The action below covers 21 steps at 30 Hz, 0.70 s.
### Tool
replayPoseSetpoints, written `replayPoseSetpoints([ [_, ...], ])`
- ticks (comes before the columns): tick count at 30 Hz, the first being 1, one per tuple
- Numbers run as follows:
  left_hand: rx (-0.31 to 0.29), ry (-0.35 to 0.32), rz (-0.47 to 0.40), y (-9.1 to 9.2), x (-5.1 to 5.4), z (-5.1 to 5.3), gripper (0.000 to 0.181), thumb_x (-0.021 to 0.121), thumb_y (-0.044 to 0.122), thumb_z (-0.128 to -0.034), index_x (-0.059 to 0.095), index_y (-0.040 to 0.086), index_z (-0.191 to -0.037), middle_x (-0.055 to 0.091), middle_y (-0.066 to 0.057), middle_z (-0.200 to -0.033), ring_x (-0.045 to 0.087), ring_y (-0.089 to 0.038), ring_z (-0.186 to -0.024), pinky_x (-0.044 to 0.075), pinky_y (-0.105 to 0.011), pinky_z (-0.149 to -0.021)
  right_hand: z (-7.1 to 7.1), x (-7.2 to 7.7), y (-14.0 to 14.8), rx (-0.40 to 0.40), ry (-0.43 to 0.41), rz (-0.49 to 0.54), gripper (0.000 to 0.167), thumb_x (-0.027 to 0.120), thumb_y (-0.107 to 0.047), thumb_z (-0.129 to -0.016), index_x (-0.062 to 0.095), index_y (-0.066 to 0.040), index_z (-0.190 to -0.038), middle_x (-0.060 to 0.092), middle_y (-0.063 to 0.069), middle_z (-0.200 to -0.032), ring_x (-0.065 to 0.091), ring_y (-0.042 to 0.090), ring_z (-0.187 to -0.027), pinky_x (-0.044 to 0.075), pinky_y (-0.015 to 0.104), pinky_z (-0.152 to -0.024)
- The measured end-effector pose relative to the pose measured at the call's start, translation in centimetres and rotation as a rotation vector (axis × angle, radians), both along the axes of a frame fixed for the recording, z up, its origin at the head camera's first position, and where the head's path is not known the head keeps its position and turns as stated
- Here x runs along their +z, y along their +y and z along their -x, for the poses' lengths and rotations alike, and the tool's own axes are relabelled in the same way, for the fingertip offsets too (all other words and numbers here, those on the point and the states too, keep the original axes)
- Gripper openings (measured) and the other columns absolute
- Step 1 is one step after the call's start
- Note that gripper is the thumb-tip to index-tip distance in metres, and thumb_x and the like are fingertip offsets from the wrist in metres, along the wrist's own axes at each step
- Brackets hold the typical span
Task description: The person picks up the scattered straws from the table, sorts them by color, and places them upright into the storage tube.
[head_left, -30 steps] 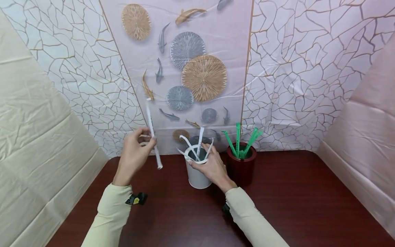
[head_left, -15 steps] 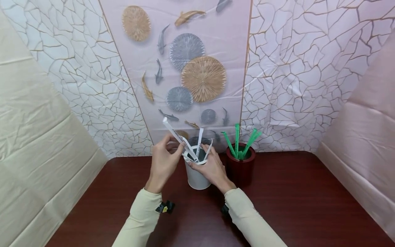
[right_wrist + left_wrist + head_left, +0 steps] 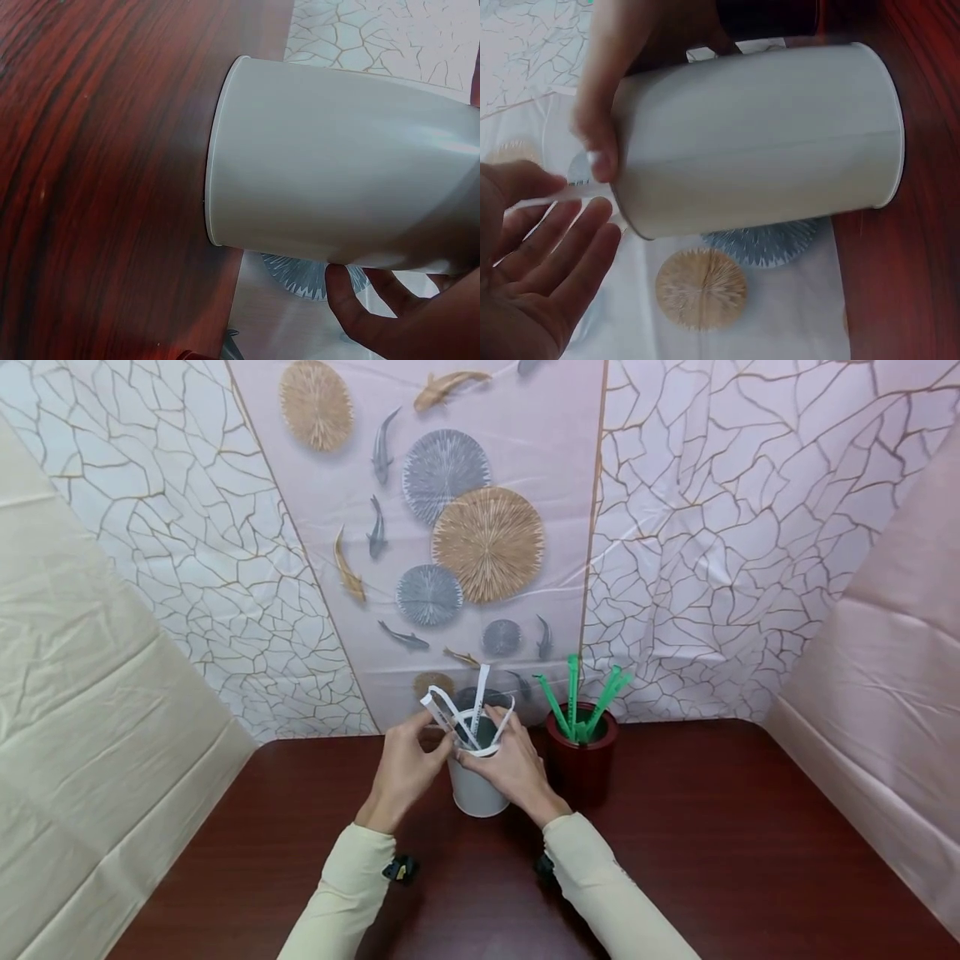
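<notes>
A light grey cylindrical container [image 3: 478,795] stands upright on the table. Several white wrapped straws [image 3: 480,693] lean out of its mouth. My right hand [image 3: 519,768] grips the container near its rim, thumb at the front and fingers round the far right side. At the left of the rim, my left hand [image 3: 401,770] pinches another white wrapped straw [image 3: 437,710] whose lower part is down in the container. The left wrist view shows that pale straw [image 3: 571,193] between thumb and fingers, beside the rim. Its lower end is hidden by the container wall.
Just right of the container stands a dark red cup [image 3: 583,768] holding several green wrapped straws [image 3: 573,693]. The dark reddish wooden table [image 3: 690,843] meets a patterned cloth backdrop [image 3: 675,568] behind, with plain cloth walls [image 3: 97,693] on both sides.
My left hand has carried the white wrapped straw right to the container and lowered it into the mouth. The right hand has kept its grip on the container throughout.
</notes>
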<state>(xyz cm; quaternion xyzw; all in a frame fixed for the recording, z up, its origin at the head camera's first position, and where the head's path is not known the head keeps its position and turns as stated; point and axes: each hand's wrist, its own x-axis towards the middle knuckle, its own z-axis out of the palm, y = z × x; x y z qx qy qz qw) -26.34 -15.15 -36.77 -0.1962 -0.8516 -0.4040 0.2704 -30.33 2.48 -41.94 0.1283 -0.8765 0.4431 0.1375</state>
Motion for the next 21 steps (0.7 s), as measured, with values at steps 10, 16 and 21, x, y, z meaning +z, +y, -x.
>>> replayPoseSetpoints([
  [10, -0.007, 0.071, 0.049, -0.3, 2.0, -1.0, 0.013, 0.076, 0.016, -0.0994, 0.079, 0.006, -0.106, 0.077, -0.002, -0.090, 0.071, -0.009, -0.070, 0.061, -0.034, -0.065, 0.0, 0.0, 0.0, 0.011, -0.005, 0.002, 0.102, 0.084, -0.062, -0.080, 0.043, -0.017, -0.162, 0.040, 0.007, -0.164, 0.045, 0.033, -0.145, 0.048, 0.066, -0.101],
  [16, -0.034, 0.099, 0.007, -0.5, 2.8, -2.1, 0.013, 0.077, 0.014, -0.0990, 0.078, 0.005, -0.107, 0.076, -0.004, -0.090, 0.071, -0.008, -0.066, 0.060, -0.030, -0.061, 0.0, -0.1, -0.1, 0.019, -0.005, -0.001, 0.101, 0.083, -0.063, -0.081, 0.043, -0.017, -0.163, 0.037, 0.008, -0.167, 0.044, 0.034, -0.146, 0.048, 0.068, -0.100],
  [21, -0.058, 0.113, 0.039, -0.6, 2.9, -2.1, 0.008, 0.076, 0.012, -0.0989, 0.079, 0.007, -0.104, 0.077, -0.004, -0.091, 0.073, -0.011, -0.071, 0.061, -0.027, -0.066, -0.2, 0.1, 0.0, 0.011, -0.008, -0.001, 0.100, 0.082, -0.062, -0.082, 0.044, -0.018, -0.162, 0.038, 0.008, -0.166, 0.045, 0.034, -0.145, 0.048, 0.068, -0.098],
])
